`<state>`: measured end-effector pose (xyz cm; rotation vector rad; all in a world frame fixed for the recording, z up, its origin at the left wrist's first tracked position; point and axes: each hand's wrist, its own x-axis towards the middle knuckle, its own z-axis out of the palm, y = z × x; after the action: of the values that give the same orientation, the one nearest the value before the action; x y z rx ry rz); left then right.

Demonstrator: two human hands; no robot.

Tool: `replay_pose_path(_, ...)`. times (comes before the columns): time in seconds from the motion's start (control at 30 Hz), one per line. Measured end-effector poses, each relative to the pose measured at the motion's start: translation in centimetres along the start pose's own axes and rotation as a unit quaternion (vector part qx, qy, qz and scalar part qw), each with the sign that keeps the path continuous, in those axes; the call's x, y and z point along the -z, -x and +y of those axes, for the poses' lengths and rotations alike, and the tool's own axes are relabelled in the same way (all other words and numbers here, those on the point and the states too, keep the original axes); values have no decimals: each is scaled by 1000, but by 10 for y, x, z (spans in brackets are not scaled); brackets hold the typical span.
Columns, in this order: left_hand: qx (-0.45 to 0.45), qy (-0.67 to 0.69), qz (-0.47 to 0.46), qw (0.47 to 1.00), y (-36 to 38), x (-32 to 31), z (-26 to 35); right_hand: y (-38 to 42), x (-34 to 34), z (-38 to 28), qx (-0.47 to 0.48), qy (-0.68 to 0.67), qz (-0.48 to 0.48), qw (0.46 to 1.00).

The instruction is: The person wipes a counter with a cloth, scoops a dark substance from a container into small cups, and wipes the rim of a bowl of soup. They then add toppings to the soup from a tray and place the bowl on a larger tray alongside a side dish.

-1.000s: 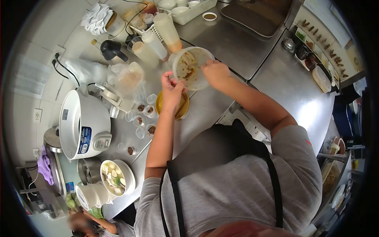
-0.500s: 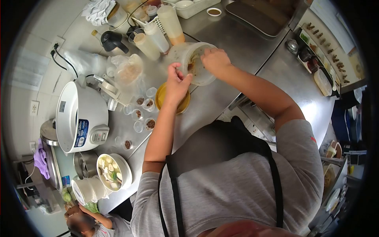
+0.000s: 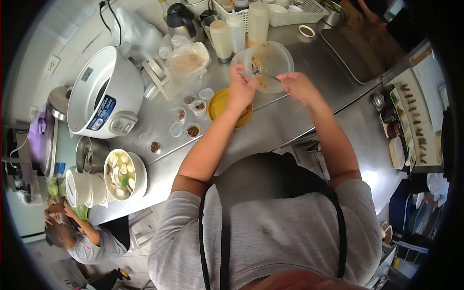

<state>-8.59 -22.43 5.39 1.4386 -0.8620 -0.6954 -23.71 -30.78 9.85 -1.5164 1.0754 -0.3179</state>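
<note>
A large translucent tub [image 3: 278,55], tilted with its mouth toward me, has dark bits stuck inside. My left hand [image 3: 241,89] grips the tub's near left rim. In my right hand [image 3: 297,87] is the handle of a spoon [image 3: 267,75], whose far end reaches into the tub's mouth. A yellow lid [image 3: 220,104] lies on the steel counter under my left forearm. Small clear cups stand left of it, several holding a dark crumbly filling, such as the cup [image 3: 193,130].
Squeeze bottles [image 3: 258,24] and a white basket [image 3: 299,17] stand behind the tub. A rice cooker [image 3: 104,96] and a bowl of soup [image 3: 121,175] are on the left. A dark tray [image 3: 348,55] lies back right. Another person [image 3: 96,241] is at lower left.
My right hand has come out of the tub toward its near right side, and the spoon now shows. The tub's mouth is turned more toward me. The whole view has shifted.
</note>
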Motion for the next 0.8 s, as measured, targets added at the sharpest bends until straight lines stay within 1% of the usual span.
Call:
replay_pose_path(0.07, 60, 80, 31, 995, -9, 11, 9, -1, 11, -14, 21, 17, -29, 999)
replay_pose_path(0.1, 77, 106, 27, 991, -15, 18, 8, -2, 16, -22, 31, 26, -45, 998)
replay_pose_path(0.2, 106, 123, 61, 985, -19, 31, 10, -1, 25, -51, 48, 83, -43, 994)
replay_pose_path(0.23, 99, 126, 67, 985, -14, 36, 12, 1, 26, -62, 63, 99, -41, 992)
replay_pose_path(0.33, 103, 86, 55, 989, 14, 53, 5, 2, 20, -90, 107, 139, -57, 983)
replay_pose_path(0.4, 129, 109, -59, 984, 40, 75, -13, 8, 0, -107, 117, 152, -65, 979)
replay_pose_path(0.43, 140, 121, -122, 975, 54, 82, -22, 9, -13, -111, 129, 164, -84, 974)
replay_pose_path(0.5, 151, 132, -113, 973, 86, 95, -22, 13, -43, -116, 152, 185, -114, 964)
replay_pose_path(0.53, 156, 137, -111, 972, 99, 102, -23, 8, -58, -112, 193, 208, -121, 951)
replay_pose_path(0.6, 181, 129, -78, 972, 118, 118, -25, -8, -93, -90, 270, 249, -134, 920)
replay_pose_path(0.67, 196, 122, -47, 972, 132, 135, -30, 0, -130, -81, 317, 333, -128, 879)
replay_pose_path(0.77, 201, 118, -11, 972, 149, 157, -39, 5, -175, -57, 398, 493, -61, 771)
replay_pose_path(0.8, 200, 126, 11, 972, 155, 162, -39, 4, -185, -49, 403, 506, -57, 761)
